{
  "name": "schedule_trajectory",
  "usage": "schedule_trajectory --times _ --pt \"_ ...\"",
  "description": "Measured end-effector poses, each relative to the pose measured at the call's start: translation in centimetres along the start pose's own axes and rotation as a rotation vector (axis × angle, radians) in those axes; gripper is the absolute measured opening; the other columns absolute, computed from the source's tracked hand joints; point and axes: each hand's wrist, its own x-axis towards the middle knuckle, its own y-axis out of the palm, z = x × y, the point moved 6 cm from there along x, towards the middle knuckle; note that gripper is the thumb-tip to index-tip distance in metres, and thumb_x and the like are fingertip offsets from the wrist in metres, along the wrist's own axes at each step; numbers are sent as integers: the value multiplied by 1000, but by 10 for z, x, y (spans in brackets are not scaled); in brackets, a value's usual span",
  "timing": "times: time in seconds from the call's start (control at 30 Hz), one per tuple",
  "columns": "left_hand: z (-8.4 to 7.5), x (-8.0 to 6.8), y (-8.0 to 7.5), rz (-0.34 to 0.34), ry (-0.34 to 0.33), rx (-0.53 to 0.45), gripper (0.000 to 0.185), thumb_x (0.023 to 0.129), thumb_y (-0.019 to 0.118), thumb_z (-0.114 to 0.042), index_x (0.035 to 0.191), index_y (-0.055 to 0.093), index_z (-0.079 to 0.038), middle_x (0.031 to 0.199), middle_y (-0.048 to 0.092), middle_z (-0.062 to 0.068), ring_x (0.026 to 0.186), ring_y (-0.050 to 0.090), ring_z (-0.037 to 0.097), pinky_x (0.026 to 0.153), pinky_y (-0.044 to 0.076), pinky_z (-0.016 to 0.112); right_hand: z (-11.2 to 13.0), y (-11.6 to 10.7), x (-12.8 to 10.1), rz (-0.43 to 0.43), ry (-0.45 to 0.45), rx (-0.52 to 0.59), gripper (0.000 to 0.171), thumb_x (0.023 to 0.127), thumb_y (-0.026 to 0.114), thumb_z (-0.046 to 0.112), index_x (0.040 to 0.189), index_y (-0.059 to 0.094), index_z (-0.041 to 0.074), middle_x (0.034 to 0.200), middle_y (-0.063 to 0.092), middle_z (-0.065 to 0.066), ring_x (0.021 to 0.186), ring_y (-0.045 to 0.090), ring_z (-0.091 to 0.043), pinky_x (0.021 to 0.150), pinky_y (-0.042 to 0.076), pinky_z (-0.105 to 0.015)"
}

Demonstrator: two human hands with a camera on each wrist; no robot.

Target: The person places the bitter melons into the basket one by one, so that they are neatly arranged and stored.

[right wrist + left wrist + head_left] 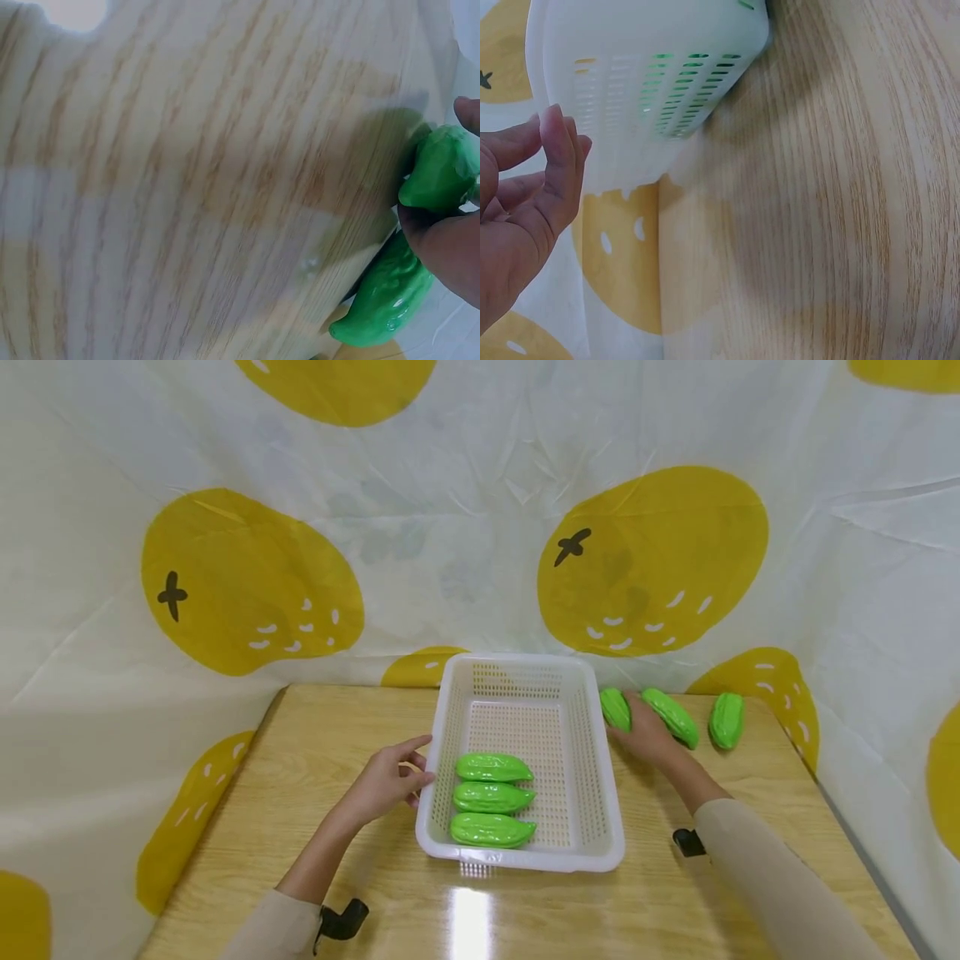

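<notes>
My right hand (651,737) grips 1 green gourd (616,708) just beside the basket (592,760); left hand (386,783), fingers relaxed, rests at basket's left wall.

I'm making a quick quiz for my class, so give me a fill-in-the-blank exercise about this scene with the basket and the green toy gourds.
1. The white basket holds ___ green gourds.
2. Outside the basket, ___ gourds lie on the wooden table.
3. The right hand rests on the gourds to the basket's ___.
4. The left hand holds ___.

Missing words: three; three; right; nothing
</notes>
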Motion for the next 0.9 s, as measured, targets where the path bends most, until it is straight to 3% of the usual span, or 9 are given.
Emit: schedule_trajectory --times 0.43,0.9 --pt "1 -1 2 -9 2 2 66 96 70 0 156 43 -3 106 60 18 72 65 18 63 65 51 -1 5 -1 -18 9 -48 87 100 65 26 157 13 -14 155 27 -44 142 23 -63 118 25 -74" --pt "0 -1 1 -16 -1 2 65 96 71 -2 155 44 -4 107 60 17 71 64 18 61 65 48 0 9 -2 -52 2 -55 81 101 63 18 159 14 -11 156 27 -41 142 25 -62 117 24 -74"
